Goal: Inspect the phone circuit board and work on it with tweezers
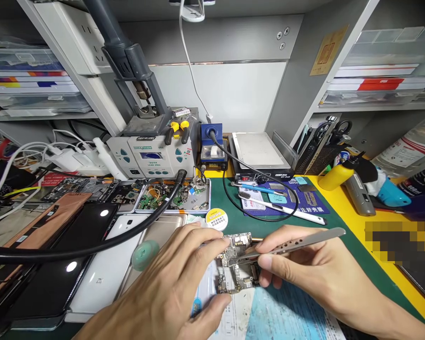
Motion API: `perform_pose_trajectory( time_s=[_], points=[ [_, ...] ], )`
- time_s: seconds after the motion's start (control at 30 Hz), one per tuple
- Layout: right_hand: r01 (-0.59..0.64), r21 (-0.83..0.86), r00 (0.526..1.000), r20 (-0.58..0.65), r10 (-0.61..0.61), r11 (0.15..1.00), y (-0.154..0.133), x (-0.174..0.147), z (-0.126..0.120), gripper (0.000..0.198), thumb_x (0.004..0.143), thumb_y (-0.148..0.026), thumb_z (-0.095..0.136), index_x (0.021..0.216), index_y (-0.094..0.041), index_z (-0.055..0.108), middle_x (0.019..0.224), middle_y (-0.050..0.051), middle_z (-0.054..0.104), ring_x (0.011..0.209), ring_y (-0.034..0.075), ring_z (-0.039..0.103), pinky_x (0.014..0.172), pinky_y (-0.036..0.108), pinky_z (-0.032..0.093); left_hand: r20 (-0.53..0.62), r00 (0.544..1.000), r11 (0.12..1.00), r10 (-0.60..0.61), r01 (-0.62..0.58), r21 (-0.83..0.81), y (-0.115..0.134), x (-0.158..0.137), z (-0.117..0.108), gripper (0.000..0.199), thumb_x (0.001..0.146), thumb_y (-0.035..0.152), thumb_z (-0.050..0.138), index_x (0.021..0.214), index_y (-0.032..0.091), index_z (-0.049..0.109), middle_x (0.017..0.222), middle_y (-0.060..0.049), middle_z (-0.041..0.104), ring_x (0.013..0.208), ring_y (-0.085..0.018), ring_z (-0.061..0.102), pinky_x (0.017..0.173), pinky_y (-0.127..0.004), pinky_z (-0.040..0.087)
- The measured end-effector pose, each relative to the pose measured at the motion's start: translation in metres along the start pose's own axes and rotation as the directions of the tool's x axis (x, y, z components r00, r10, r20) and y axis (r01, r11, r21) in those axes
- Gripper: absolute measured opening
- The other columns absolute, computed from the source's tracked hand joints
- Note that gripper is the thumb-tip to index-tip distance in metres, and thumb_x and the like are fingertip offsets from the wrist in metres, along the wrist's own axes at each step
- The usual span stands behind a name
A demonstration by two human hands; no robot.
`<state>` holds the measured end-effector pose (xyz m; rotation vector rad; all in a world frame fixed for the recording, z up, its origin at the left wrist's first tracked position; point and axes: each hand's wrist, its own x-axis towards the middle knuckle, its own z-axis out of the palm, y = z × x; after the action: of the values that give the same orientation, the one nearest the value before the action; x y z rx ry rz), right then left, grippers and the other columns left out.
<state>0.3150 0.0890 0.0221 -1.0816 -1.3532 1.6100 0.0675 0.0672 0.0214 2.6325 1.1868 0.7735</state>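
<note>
A small phone circuit board (241, 241) with a cut-out lies over the papers at the front middle. My left hand (177, 274) grips it from the left, fingers at its upper edge and thumb at its lower corner. In my right hand (315, 269) is a pair of metal tweezers (304, 241), pinched between thumb and fingers. Their tips reach down to the chip area in the board's middle; whether they touch it I cannot tell. Beside the board's top right corner a short brass-coloured rod (257, 240) shows, partly hidden by my right fingers.
A thick black hose (127, 236) sweeps across several phones at left from the hot air station (154, 156). A tray (209, 196) of board scraps, a soldering station (212, 146), a heating plate (258, 148) and brushes (279, 205) sit behind. A yellow bottle (336, 174) stands right.
</note>
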Motion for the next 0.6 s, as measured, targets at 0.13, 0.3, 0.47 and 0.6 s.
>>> perform_pose_trajectory(
  time_s=[0.13, 0.3, 0.47, 0.6],
  points=[
    [-0.001, -0.008, 1.000, 0.009, 0.001, 1.000, -0.0002, 0.0004, -0.0001, 0.009, 0.089, -0.030, 0.081, 0.087, -0.022, 0.078, 0.068, 0.001, 0.075, 0.063, 0.013, 0.071, 0.057, 0.016, 0.056, -0.024, 1.000, 1.000, 0.011, -0.011, -0.010, -0.0007, 0.0022, 0.0012, 0.058, 0.081, 0.013, 0.066, 0.136, 0.015, 0.049, 0.132, -0.007, 0.059, 0.131, -0.015, 0.049, 0.120, -0.023, 0.033],
    [0.000, -0.011, 1.000, -0.005, 0.000, 1.000, -0.0002, -0.0008, 0.0006, 0.011, 0.089, -0.031, 0.081, 0.086, -0.022, 0.078, 0.069, 0.001, 0.075, 0.063, 0.013, 0.071, 0.056, 0.017, 0.056, -0.041, 0.999, 1.000, 0.009, -0.009, -0.002, 0.0002, 0.0024, 0.0014, 0.058, 0.079, 0.016, 0.068, 0.134, 0.016, 0.051, 0.130, -0.006, 0.061, 0.127, -0.015, 0.052, 0.118, -0.023, 0.035],
    [-0.020, -0.002, 0.998, -0.054, 0.020, 1.000, -0.0035, -0.0015, 0.0038, 0.015, 0.086, -0.033, 0.083, 0.084, -0.020, 0.077, 0.064, 0.001, 0.074, 0.059, 0.012, 0.068, 0.055, 0.017, 0.054, -0.056, 0.998, 1.000, 0.006, -0.007, -0.006, -0.0018, 0.0005, 0.0030, 0.060, 0.075, 0.015, 0.070, 0.132, 0.017, 0.052, 0.127, -0.003, 0.062, 0.126, -0.013, 0.053, 0.117, -0.019, 0.034],
    [-0.032, -0.020, 0.996, -0.082, 0.030, 0.999, -0.0053, -0.0023, 0.0058, 0.019, 0.083, -0.037, 0.085, 0.081, -0.020, 0.077, 0.064, 0.001, 0.073, 0.058, 0.012, 0.067, 0.054, 0.017, 0.054, -0.047, 0.999, 1.000, -0.009, 0.009, 0.015, -0.0036, 0.0016, 0.0059, 0.059, 0.075, 0.016, 0.070, 0.131, 0.018, 0.053, 0.126, -0.003, 0.063, 0.125, -0.014, 0.054, 0.117, -0.021, 0.037]
  ],
)
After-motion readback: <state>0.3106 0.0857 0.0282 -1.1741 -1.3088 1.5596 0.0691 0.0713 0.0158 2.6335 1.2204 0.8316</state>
